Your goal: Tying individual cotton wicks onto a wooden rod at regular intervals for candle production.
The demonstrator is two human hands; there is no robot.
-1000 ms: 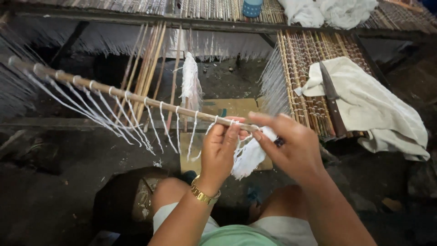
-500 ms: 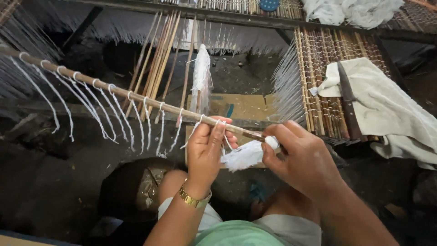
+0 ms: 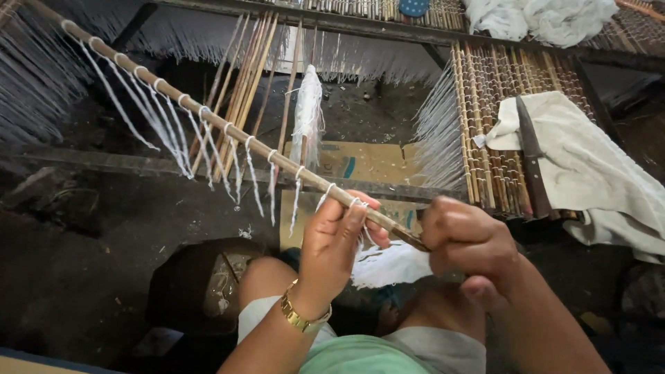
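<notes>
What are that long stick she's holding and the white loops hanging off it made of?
The stick looks like bamboo or cane: tan, matte, slim and round. The white loops look like soft cotton thread, dull and frayed. The left hand grips the stick; the right hand is at its end.

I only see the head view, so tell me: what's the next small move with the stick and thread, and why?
Probably snug the newest white loop against the stick. The left hand pinches the stick there, the right hand holds the near end, and the earlier loops hang evenly spaced up the stick, while this last one looks unfinished.
</notes>
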